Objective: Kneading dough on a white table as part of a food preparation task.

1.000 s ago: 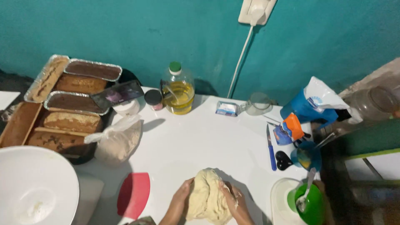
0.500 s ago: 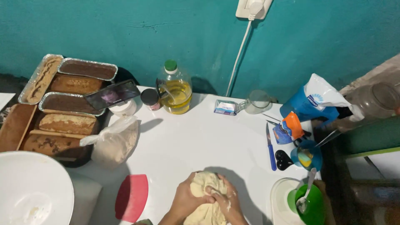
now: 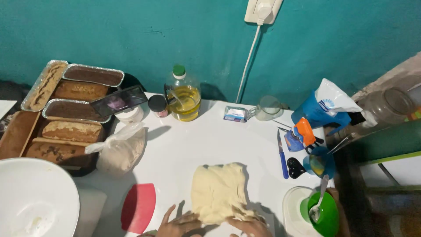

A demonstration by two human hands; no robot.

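A pale, soft slab of stretched dough [image 3: 221, 191] lies flattened on the white counter [image 3: 210, 140]. Both hands, left [image 3: 177, 224] and right [image 3: 250, 226], press open-fingered, flat on its near edge, gripping nothing.

Far beyond the left hand [image 3: 177, 224], a dark phone screen [image 3: 118, 101] leans by foil pans. Beyond the right hand [image 3: 250, 227] stand a blue-white bag [image 3: 326, 109], an orange-blue pouch [image 3: 299, 135] and a small blue-white packet [image 3: 236, 113].

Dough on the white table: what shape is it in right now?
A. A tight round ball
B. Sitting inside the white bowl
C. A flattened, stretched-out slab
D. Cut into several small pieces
C. The dough lies spread flat on the white table, with the left hand and right hand pressing its near edge.
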